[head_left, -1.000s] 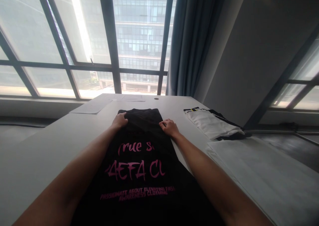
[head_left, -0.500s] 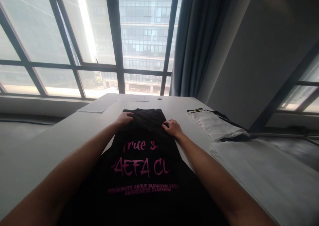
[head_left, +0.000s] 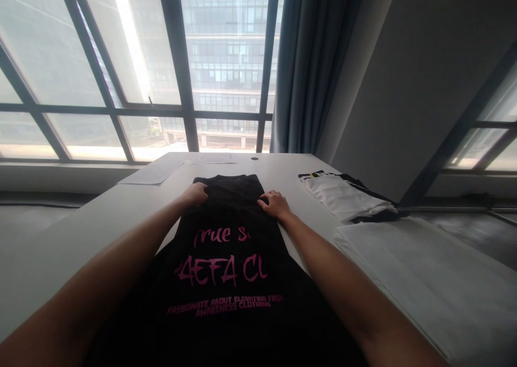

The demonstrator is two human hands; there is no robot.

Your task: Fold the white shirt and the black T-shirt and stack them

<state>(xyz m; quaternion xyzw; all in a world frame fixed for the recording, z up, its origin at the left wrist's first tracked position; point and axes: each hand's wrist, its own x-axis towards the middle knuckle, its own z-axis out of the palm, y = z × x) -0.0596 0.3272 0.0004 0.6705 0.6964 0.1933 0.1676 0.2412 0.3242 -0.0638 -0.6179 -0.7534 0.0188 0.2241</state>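
A black T-shirt (head_left: 226,216) with pink lettering lies lengthwise on the white table (head_left: 286,167), its narrow end away from me. Both sides seem folded in, since the print is cut off at its right edge. My left hand (head_left: 196,193) grips the left edge near the far end, fingers curled and closed on the cloth. Opposite it, my right hand (head_left: 275,203) pinches the right edge, thumb and fingertips drawn together on the fabric. The near part of the shirt spreads wider and runs dark toward the bottom of the view.
Folded white and black garments (head_left: 343,197) lie at the table's right side. Nearer me on the right is a large white sheet or bag (head_left: 420,270). Papers (head_left: 151,174) rest at the far left. Behind stand windows and a blue-grey curtain (head_left: 311,70).
The whole scene has shifted slightly left as the head view turned a little right. Both hands stay at the shirt's edges; the left fingers look more curled in.
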